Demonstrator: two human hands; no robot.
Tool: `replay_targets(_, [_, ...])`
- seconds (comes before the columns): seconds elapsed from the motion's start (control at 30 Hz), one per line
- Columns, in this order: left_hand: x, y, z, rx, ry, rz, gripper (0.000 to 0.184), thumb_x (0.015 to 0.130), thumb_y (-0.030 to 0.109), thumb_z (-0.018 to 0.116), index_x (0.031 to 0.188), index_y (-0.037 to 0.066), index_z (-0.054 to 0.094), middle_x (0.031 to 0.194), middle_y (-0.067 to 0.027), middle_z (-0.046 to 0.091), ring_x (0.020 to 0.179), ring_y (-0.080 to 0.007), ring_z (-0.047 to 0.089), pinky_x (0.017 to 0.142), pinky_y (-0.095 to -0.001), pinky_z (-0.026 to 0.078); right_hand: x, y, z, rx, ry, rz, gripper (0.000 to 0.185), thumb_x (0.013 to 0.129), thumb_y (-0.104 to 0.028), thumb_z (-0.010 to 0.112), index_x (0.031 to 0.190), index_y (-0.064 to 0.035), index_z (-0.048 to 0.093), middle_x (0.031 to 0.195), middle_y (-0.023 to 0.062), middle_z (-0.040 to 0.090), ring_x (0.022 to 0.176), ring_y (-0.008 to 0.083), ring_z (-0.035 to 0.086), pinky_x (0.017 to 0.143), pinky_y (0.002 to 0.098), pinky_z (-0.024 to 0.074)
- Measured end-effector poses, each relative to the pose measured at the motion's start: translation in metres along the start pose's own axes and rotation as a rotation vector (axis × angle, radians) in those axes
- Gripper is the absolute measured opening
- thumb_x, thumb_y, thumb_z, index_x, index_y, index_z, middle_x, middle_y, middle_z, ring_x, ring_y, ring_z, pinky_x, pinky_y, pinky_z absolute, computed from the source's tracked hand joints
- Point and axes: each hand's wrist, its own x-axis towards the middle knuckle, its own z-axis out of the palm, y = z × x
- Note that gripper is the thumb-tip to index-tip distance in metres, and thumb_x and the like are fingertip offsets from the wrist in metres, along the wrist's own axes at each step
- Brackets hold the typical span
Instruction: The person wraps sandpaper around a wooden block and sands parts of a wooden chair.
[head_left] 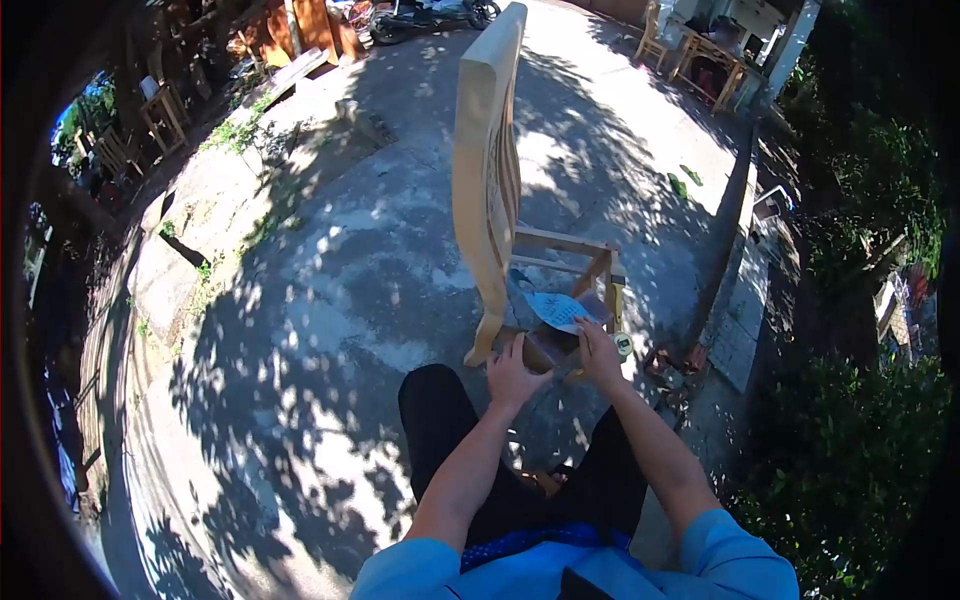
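Concrete [350,215] dappled with shade. Motorbike [432,18] at top, left of centre. Upper right: far chair [653,44] beside table [706,50]; green leaves [678,186] on ground. Bushes [850,470] lower right.

Left of the left grip [516,374], open concrete floor [340,290] provides wide lateral passage. Forward of this grip, the tall chair back [478,190] blocks direct travel; a hand can pass along its left side. Forward of the right grip [599,352], the seat frame [570,240] obstructs the path; openings between its rails give restricted access. The printed sheet [556,309], at the right fingertips, blocks the near approach to these openings. Just right of the right grip, a round item [623,345] narrows side clearance. Behind the grips, the left knee [433,398] and right thigh [615,460] bound a central gap.
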Motion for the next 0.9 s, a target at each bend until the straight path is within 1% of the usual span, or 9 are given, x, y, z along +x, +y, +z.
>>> replay_targets(0.07, [0.000,-0.002,-0.002,0.005,-0.026,-0.027,0.099,0.061,0.053,0.087,0.141,0.008,0.051,0.124,-0.0132,0.066,0.115,-0.0288,0.064,0.102,-0.0442,0.044,-0.003,-0.002,0.004,-0.008,0.037,-0.076,0.027,0.100,-0.011,0.056,0.123,-0.0012,0.066,0.132,0.0150,0.065,0.130,0.0361,0.056,0.113,0.0469,0.0420])
replay_targets(0.17, [0.000,-0.001,0.002,0.002,-0.047,-0.020,0.099,0.061,0.054,0.087,0.141,0.008,0.051,0.123,-0.0133,0.066,0.115,-0.0287,0.064,0.102,-0.0443,0.044,-0.011,-0.024,0.005,-0.043,-0.142,-0.311,0.026,0.098,-0.008,0.058,0.123,-0.0021,0.066,0.134,0.0143,0.065,0.132,0.0344,0.055,0.113,0.0457,0.0428])
replay_targets(0.3, [-0.003,-0.008,0.007,-0.012,-0.005,0.009,0.101,0.061,0.056,0.086,0.142,0.009,0.050,0.122,-0.0122,0.067,0.112,-0.0274,0.066,0.099,-0.0464,0.044,-0.011,-0.011,0.016,-0.090,-0.270,-0.384,0.028,0.097,-0.009,0.058,0.124,-0.0026,0.066,0.135,0.0136,0.064,0.134,0.0335,0.053,0.111,0.0450,0.0442])
replay_targets(0.4, [-0.005,-0.006,0.001,0.032,-0.049,0.009,0.099,0.062,0.056,0.085,0.142,0.009,0.050,0.124,-0.0123,0.066,0.112,-0.0274,0.065,0.099,-0.0464,0.044,0.001,0.012,0.012,-0.115,-0.126,-0.063,0.029,0.097,-0.012,0.058,0.124,-0.0023,0.065,0.136,0.0128,0.063,0.134,0.0336,0.053,0.111,0.0443,0.0446])
replay_targets(0.5, [-0.002,-0.006,0.004,0.038,-0.052,0.025,0.099,0.063,0.057,0.085,0.142,0.009,0.050,0.125,-0.0120,0.066,0.114,-0.0276,0.065,0.099,-0.0457,0.043,-0.006,-0.003,0.016,-0.139,-0.146,0.006,0.030,0.099,-0.013,0.057,0.125,-0.0027,0.066,0.137,0.0130,0.063,0.133,0.0346,0.053,0.110,0.0449,0.0451])
replay_targets(0.6, [-0.002,-0.004,0.001,0.031,-0.074,-0.043,0.105,0.058,0.055,0.089,0.143,0.008,0.049,0.127,-0.0128,0.066,0.121,-0.0283,0.061,0.106,-0.0455,0.040,-0.011,-0.008,0.019,-0.095,-0.315,-0.324,0.028,0.100,-0.014,0.055,0.124,-0.0034,0.066,0.136,0.0135,0.063,0.132,0.0359,0.054,0.110,0.0457,0.0455])
replay_targets(0.63, [-0.003,-0.002,-0.003,0.003,-0.112,-0.075,0.105,0.058,0.056,0.088,0.143,0.008,0.049,0.128,-0.0123,0.066,0.121,-0.0284,0.062,0.107,-0.0459,0.040,-0.008,-0.001,0.018,-0.058,-0.240,-0.318,0.028,0.100,-0.015,0.055,0.122,-0.0040,0.068,0.134,0.0139,0.064,0.130,0.0363,0.056,0.108,0.0465,0.0459])
replay_targets(0.73, [-0.004,-0.002,-0.002,0.007,-0.076,-0.028,0.104,0.059,0.056,0.088,0.142,0.008,0.050,0.128,-0.0121,0.066,0.121,-0.0283,0.062,0.106,-0.0465,0.040,-0.006,0.006,0.015,-0.099,0.031,0.111,0.027,0.100,-0.017,0.056,0.120,-0.0037,0.069,0.133,0.0133,0.066,0.127,0.0360,0.058,0.107,0.0472,0.0464])
replay_targets(0.9, [-0.002,-0.008,0.005,0.047,-0.050,0.005,0.100,0.061,0.055,0.086,0.143,0.010,0.050,0.127,-0.0134,0.065,0.114,-0.0278,0.064,0.099,-0.0452,0.043,-0.015,-0.004,0.015,-0.152,-0.164,-0.186,0.026,0.100,-0.017,0.056,0.118,-0.0040,0.069,0.133,0.0114,0.066,0.128,0.0363,0.057,0.108,0.0477,0.0457])
